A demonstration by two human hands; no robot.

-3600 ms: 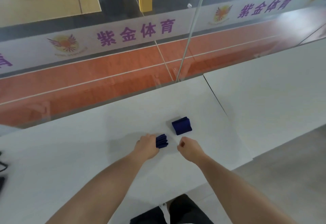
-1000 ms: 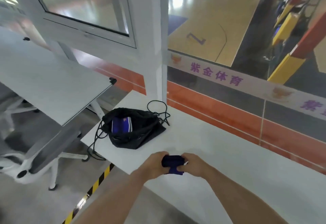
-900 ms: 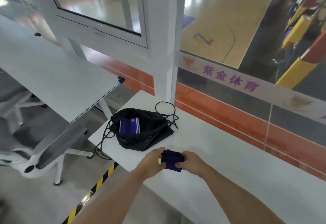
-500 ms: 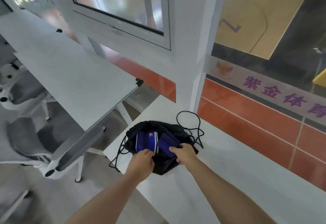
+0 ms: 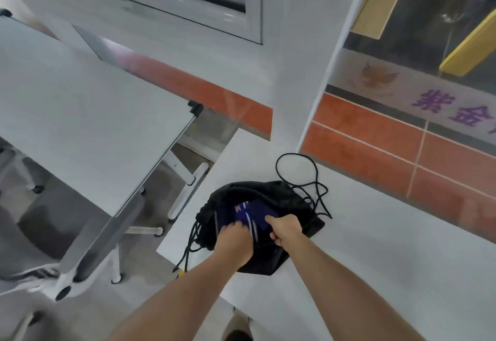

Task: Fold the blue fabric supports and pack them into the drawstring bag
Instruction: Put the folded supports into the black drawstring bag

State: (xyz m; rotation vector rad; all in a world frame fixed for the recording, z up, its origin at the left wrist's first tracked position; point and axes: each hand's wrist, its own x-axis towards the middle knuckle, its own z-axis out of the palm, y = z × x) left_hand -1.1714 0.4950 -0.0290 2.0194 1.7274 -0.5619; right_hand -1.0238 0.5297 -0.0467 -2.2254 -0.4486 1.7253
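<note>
Both hands have gone deeper into the bag's mouth than half a second ago, and the folded piece has travelled in with them. Nearest, the left hand (image 5: 236, 241) has its fingers bent over the near lip of the drawstring bag (image 5: 295, 201). Whether they pinch the rim or press on the striped support (image 5: 241, 213) beneath them I cannot tell. Just right of it, the right hand (image 5: 285, 229) is curled round the folded support (image 5: 261, 217), thumb on top, with the piece beside the striped one. Beyond the knuckles the bag's black far wall stands open, and past that its cord (image 5: 318, 193) lies loose on the white table (image 5: 389, 246). Packing looks well on: one support sits inside and a second is going in, not yet let go. What seems left is releasing it and withdrawing both hands. Whether more supports wait elsewhere is out of view.
</note>
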